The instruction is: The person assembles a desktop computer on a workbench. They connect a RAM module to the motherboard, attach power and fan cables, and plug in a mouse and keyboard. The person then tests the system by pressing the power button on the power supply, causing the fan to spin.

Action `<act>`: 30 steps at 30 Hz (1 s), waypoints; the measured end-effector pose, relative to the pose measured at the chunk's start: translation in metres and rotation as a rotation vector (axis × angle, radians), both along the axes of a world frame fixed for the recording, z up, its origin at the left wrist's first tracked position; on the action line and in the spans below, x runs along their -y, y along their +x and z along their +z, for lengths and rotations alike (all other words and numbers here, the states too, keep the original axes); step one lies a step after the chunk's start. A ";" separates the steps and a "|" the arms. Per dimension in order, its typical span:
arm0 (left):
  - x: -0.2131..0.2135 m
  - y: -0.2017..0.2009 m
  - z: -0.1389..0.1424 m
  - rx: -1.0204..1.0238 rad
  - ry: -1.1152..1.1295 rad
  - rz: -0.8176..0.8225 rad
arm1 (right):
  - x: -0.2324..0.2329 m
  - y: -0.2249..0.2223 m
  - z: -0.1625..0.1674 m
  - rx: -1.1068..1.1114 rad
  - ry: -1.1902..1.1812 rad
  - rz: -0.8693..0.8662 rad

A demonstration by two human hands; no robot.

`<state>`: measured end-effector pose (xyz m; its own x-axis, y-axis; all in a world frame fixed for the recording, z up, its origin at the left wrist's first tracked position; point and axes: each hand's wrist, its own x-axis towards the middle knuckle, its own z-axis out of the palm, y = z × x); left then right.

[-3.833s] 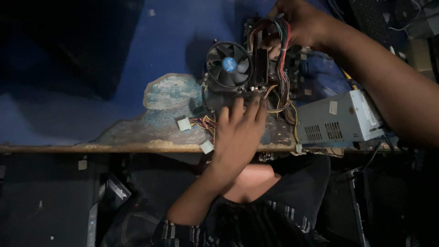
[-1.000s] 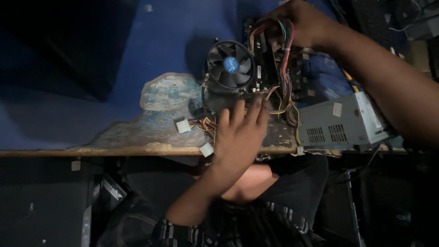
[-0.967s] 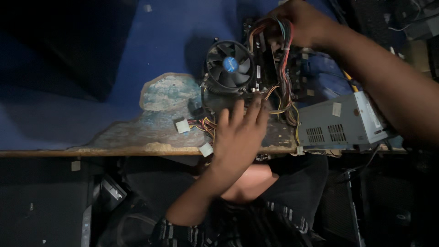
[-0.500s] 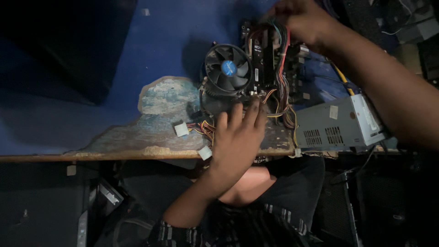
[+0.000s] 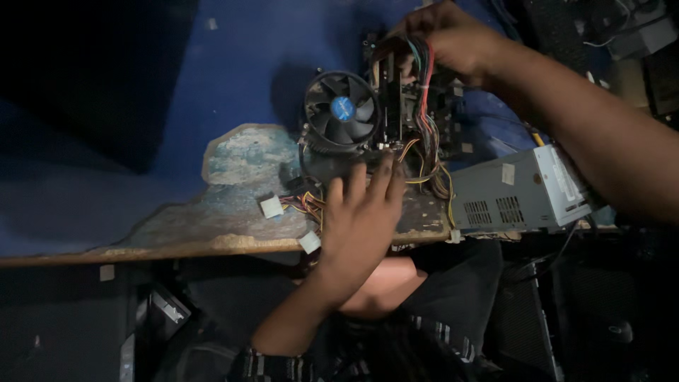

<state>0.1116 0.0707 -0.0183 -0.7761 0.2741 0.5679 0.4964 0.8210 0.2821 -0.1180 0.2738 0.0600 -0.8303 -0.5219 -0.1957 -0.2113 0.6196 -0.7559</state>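
counter (image 5: 212,85): blue top, big worn patch at the near edge where the covering is peeled off. Left part is dark and unreadable.
loose connectors (image 5: 271,206): two small white plugs on coloured leads lie on the worn patch, just left of the left hand.
left hand (image 5: 359,225): palm down, fingers (image 5: 382,180) spread flat. Pressing on the near edge of the motherboard and the wires there, holding nothing in a grip. Tips reach up to the base of the cooler fan.
cooler fan (image 5: 341,110): round black fan with a blue hub, seated on the motherboard, upright, untouched.
motherboard (image 5: 417,120): lies flat on the counter between the two hands, right of the fan.
wire bundle (image 5: 421,85): red, yellow, green and black leads run from the far edge of the board down to the power supply.
right hand (image 5: 449,35): at the far edge of the board, fingers curled closed around the top of the wire bundle, where its plug seems to be; the plug itself is hidden.
power supply (image 5: 520,187): grey metal box, just right of the board, at the counter edge.
change: hands and parts sit as they did half a second back; only the view has shifted slightly. The right hand keeps its hold on the bundle, and I can't tell whether the plug is out or seated.
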 end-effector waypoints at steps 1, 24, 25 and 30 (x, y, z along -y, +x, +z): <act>0.000 0.000 0.000 0.001 -0.010 0.001 | 0.002 0.002 0.001 0.055 -0.037 -0.047; 0.003 -0.001 0.005 0.033 -0.036 -0.017 | 0.016 0.013 0.012 0.142 -0.049 -0.139; 0.003 -0.001 0.005 0.029 -0.035 -0.015 | 0.016 0.013 0.012 0.147 -0.040 -0.166; 0.003 -0.001 0.005 0.024 -0.033 -0.018 | 0.013 0.009 0.007 0.139 -0.006 -0.163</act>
<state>0.1102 0.0675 -0.0137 -0.7843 0.3061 0.5396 0.5043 0.8212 0.2671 -0.1087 0.2607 0.0666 -0.8689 -0.3848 -0.3115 -0.0023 0.6323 -0.7747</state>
